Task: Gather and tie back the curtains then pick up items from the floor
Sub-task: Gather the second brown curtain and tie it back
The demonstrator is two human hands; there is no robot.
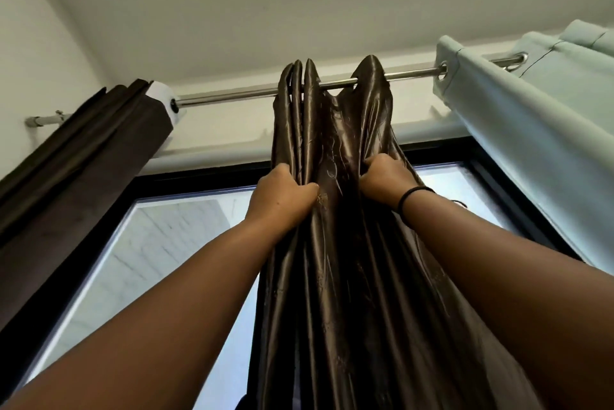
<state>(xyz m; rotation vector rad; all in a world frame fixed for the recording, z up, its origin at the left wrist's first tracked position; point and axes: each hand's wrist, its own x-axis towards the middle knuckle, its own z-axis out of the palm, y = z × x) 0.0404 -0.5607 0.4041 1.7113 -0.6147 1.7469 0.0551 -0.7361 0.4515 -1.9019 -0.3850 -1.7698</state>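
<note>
Both arms stretched up at centre frame: left hand (pixel 282 193) and right hand (pixel 387 182) each clutch the bunched brown satin curtain (pixel 335 243). Three curtains hang on one rod (pixel 232 96).

no readable text, no labels, no brands, no numbers, no signs anywhere in view

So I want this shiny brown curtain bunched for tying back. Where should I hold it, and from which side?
Probably where the hands already are: the pleated upper part of the brown curtain, a little below the rod. The left hand and right hand come in from opposite edges, fingers curled round the vertical folds. Those folds run lengthwise, so squeezing inward from both sides should gather them.
</note>
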